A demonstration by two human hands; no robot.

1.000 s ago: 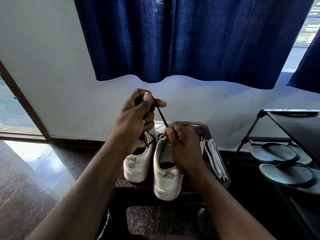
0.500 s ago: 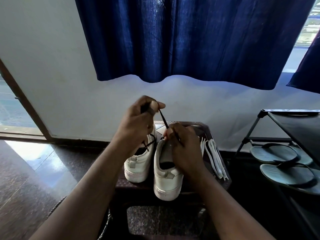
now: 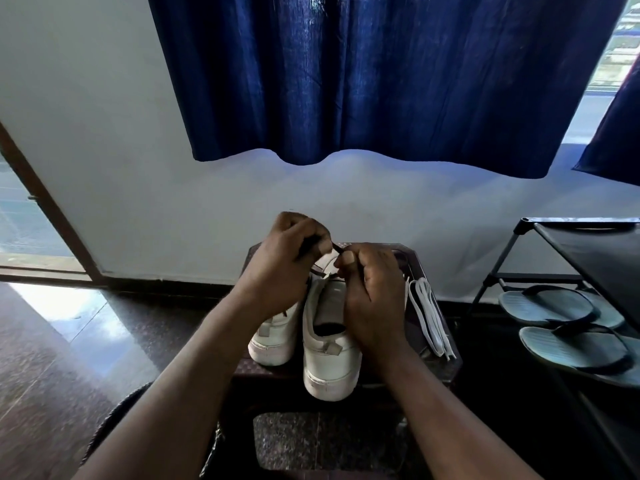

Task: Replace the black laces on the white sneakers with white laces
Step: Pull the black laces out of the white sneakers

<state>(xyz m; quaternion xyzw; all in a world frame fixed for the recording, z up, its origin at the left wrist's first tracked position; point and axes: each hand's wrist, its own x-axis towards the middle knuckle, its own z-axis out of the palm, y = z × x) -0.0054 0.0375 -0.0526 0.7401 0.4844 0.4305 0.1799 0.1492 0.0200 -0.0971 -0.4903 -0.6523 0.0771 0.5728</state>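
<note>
Two white sneakers stand heel-toward-me on a dark stool [image 3: 446,362]: the left sneaker [image 3: 273,344] and the right sneaker [image 3: 330,362]. My left hand [image 3: 280,268] grips a bunched black lace [image 3: 337,248] above the sneakers' front. My right hand [image 3: 370,296] lies over the right sneaker's front, thumb and fingers pinching the same black lace close to the left hand. The eyelets are hidden by my hands. A bundle of white laces [image 3: 427,315] lies on the stool right of the sneakers.
A black shoe rack [image 3: 588,251] with two grey-blue flip-flops [image 3: 568,327] stands at the right. A blue curtain [image 3: 381,77] hangs on the white wall behind. Glossy dark floor [image 3: 62,341] and a door frame are at the left.
My left hand has come down and toward my right hand with the black lace. The lace span between the hands is now very short. The sneakers have not moved.
</note>
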